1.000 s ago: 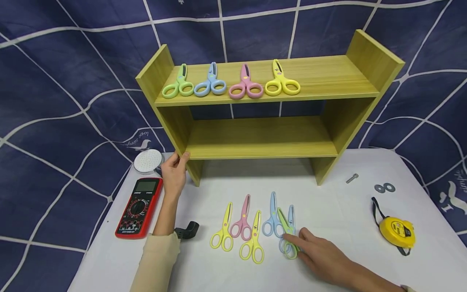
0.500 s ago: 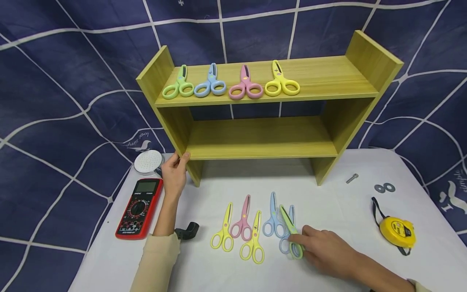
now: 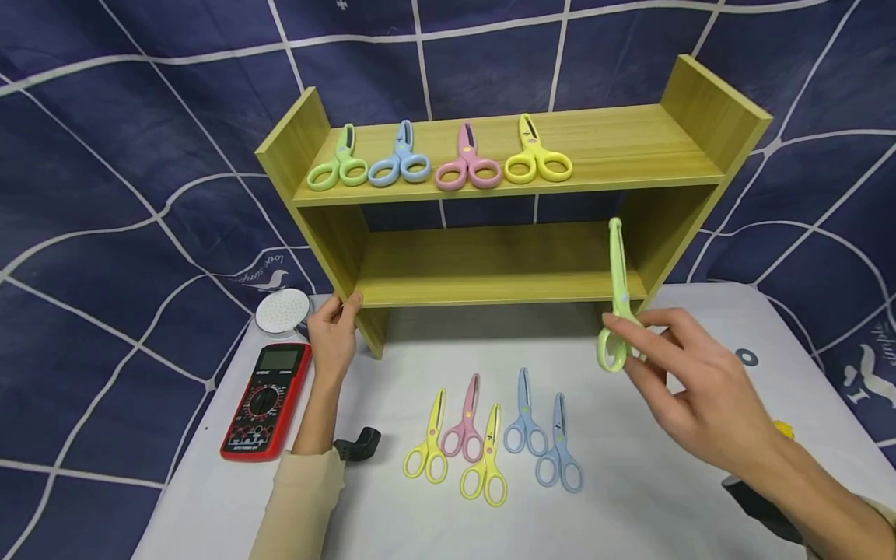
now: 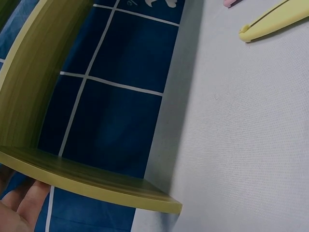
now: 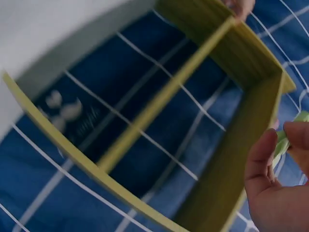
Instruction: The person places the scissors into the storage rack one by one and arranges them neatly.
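Observation:
My right hand (image 3: 700, 381) pinches light green scissors (image 3: 619, 272) by the handles, blades up, in front of the wooden shelf's (image 3: 490, 264) lower board near its right end. In the right wrist view, thumb and finger hide most of these scissors (image 5: 281, 145). My left hand (image 3: 334, 338) grips the shelf's left side panel, thumb at the lower board's front edge. Along the upper board lie green scissors (image 3: 339, 167), blue scissors (image 3: 401, 163), pink scissors (image 3: 467, 166) and yellow scissors (image 3: 537, 159). On the table lie two yellow scissors (image 3: 428, 443), one pink (image 3: 466, 428) and two blue scissors (image 3: 558, 455).
Left of my left arm are a red multimeter (image 3: 264, 400) and a round white shower head (image 3: 283, 311). A black curved piece (image 3: 359, 445) lies by the sleeve. To the right, a washer (image 3: 747, 357) shows; my right hand mostly covers a yellow tape measure (image 3: 783, 428).
My right hand has lifted the green scissors off the blue scissors on the table and carried them up and right to the shelf. My left hand stays on the side panel.

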Motion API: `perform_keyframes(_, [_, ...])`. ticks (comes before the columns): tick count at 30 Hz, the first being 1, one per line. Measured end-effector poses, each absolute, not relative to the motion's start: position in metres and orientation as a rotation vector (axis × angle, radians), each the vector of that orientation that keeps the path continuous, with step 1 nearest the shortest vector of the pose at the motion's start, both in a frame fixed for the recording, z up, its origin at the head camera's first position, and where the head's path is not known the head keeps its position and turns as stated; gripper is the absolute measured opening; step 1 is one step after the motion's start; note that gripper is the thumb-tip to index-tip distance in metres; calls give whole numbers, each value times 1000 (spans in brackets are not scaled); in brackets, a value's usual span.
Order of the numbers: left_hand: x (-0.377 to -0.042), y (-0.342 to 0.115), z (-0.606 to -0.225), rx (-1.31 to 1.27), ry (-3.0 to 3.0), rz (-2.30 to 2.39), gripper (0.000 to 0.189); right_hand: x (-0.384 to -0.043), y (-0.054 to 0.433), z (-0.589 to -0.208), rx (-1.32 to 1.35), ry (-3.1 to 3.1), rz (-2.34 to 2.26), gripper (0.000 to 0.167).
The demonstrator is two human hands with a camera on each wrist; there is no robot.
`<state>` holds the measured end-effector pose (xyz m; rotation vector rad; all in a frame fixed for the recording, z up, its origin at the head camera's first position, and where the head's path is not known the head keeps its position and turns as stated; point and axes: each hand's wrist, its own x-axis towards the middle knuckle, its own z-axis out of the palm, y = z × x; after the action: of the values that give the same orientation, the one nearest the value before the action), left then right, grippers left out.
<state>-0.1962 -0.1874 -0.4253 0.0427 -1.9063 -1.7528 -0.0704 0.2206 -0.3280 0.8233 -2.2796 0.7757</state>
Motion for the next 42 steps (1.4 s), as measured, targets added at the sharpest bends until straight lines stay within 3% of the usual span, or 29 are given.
perform_keyframes(6, [-197, -187, -426, 35, -1888, -1748, 26, -81, 226, -297, 718, -2275, 670, 49])
perform_keyframes(9, [-198, -187, -427, 41, -1893, -1739, 25, -85, 228, -288, 681, -2235, 664, 45])
perform_keyframes(13, [-197, -188, -426, 41, -1902, -1724, 25, -94, 228, -278, 637, -2144, 703, 61])
perform_keyframes(17, [-190, -186, -418, 26, -1915, -1718, 26, -104, 225, -266, 572, -2091, 775, 51])
perform_keyframes(20, [-184, -182, -407, 22, -1915, -1726, 26, -117, 220, -258, 530, -2058, 831, 59])
perform_keyframes(31, [-182, -177, -401, 6, -1892, -1779, 27, -168, 215, -231, 360, -2219, 900, 53])
perform_keyframes(36, [-183, -177, -401, -15, -1886, -1767, 27, -173, 213, -232, 320, -2275, 882, 53])
perform_keyframes(42, [-182, -176, -401, -13, -1879, -1776, 27, -161, 208, -245, 408, -2025, 860, 39])
